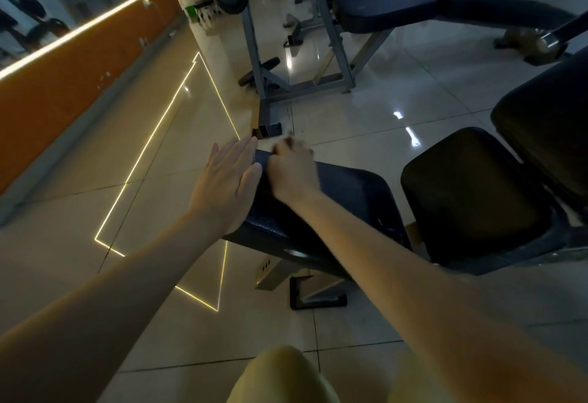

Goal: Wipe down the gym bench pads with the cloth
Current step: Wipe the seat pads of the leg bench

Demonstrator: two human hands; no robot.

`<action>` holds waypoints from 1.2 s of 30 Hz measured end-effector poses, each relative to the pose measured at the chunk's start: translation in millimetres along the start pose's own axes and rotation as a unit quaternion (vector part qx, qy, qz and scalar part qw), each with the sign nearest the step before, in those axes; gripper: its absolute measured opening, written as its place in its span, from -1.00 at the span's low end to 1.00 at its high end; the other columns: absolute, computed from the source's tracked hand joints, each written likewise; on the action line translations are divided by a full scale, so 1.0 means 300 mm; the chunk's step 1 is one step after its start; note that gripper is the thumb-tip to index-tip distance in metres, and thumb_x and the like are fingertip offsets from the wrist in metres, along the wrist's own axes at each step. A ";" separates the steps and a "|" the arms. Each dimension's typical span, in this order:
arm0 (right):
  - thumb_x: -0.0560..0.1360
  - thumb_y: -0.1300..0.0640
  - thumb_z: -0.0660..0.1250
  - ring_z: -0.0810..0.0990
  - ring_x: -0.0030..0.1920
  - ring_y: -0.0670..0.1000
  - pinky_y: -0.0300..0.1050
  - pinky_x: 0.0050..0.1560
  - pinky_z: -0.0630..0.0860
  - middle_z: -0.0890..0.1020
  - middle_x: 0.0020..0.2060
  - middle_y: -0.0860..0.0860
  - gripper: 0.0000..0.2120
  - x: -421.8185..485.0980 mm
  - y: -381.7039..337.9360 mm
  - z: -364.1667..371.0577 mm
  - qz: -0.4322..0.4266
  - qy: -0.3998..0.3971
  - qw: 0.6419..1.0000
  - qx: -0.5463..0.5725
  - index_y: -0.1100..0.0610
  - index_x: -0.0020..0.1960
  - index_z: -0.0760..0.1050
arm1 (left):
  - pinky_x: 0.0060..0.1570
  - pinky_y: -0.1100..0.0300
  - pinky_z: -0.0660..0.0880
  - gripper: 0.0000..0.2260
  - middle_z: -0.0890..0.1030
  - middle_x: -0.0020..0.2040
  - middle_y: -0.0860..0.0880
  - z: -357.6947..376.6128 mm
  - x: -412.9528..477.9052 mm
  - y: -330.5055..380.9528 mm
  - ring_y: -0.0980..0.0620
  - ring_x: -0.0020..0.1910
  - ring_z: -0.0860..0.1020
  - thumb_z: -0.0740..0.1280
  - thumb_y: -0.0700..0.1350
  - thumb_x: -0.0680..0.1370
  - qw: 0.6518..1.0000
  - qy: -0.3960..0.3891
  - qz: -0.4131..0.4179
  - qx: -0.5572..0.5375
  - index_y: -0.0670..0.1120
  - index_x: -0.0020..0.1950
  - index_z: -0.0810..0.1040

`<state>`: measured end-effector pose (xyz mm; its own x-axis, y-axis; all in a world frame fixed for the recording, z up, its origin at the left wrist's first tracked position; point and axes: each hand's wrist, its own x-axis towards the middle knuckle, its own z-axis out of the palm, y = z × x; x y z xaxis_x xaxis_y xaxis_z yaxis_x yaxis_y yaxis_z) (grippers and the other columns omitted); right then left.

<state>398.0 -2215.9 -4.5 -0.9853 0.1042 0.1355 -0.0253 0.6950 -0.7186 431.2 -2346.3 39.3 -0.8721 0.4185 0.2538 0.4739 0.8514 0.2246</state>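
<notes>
Bench pad (343, 192), dark and narrow, runs from the near left toward a wider seat pad (471, 199) at its right end. The left hand (229, 179) lies flat along the pad's left edge with its fingers straight and together. The right hand (292, 170) is curled at the far left corner. It is blurred, so I cannot tell whether it pinches the cloth, which I cannot pick out against the dark surface.

The likely risks are a bunched cloth that skips the pad's edges and corners, and a push that carries the hand off the far end. The angled back pad (547, 135) rises at the right edge. A steel rack frame (318, 52) and a second bench (385, 4) stand beyond on the glossy tiled floor (366, 109), well apart. Nothing blocks the pad itself.
</notes>
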 end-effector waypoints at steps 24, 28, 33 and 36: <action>0.69 0.12 0.06 -0.32 0.52 -0.22 -0.25 0.49 -0.27 -0.17 0.58 -0.12 -0.43 -0.292 0.115 -0.096 -0.206 -0.117 0.971 0.032 -0.06 0.58 -0.15 | 0.52 0.12 -0.17 -0.39 0.18 0.58 -0.13 -0.009 -0.007 0.015 -0.02 0.58 0.05 -0.13 0.09 0.59 1.000 -0.007 0.001 -0.004 -0.17 0.58 0.13; 0.64 0.06 -0.06 -0.33 0.52 -0.21 -0.16 0.54 -0.30 -0.17 0.57 -0.11 -0.46 -0.255 0.283 -0.143 -0.126 -0.106 0.986 0.009 -0.07 0.56 -0.18 | 0.54 0.04 -0.08 -0.28 0.22 0.57 -0.07 -0.018 0.010 0.021 -0.05 0.57 0.06 -0.27 0.19 0.51 0.996 -0.055 0.001 0.068 -0.07 0.55 0.27; 0.67 0.10 -0.04 -0.08 0.58 0.21 0.21 0.55 -0.04 0.03 0.59 0.18 -0.51 -0.041 0.139 -0.059 0.069 -0.030 0.997 -0.034 0.21 0.57 0.08 | 0.52 0.04 -0.08 -0.49 0.05 0.62 -0.02 -0.026 0.033 0.050 -0.05 0.58 -0.06 -0.01 0.09 0.65 0.981 -0.095 -0.023 0.166 0.02 0.60 0.12; 0.67 0.09 -0.03 -0.04 0.57 0.20 0.21 0.55 -0.02 0.08 0.58 0.19 -0.52 -0.024 0.062 -0.036 0.072 -0.027 0.997 -0.032 0.22 0.55 0.12 | 0.53 0.02 -0.16 -0.50 0.03 0.62 -0.05 -0.015 0.035 0.039 -0.06 0.59 -0.07 0.03 0.04 0.65 0.983 -0.077 -0.023 0.165 0.02 0.60 0.12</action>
<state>406.3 -2196.1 -11.5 -0.9857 0.1684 -0.0043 0.1259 0.7197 -0.6828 428.0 -2333.4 49.0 -0.9121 0.3978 0.0988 0.3897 0.9164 -0.0917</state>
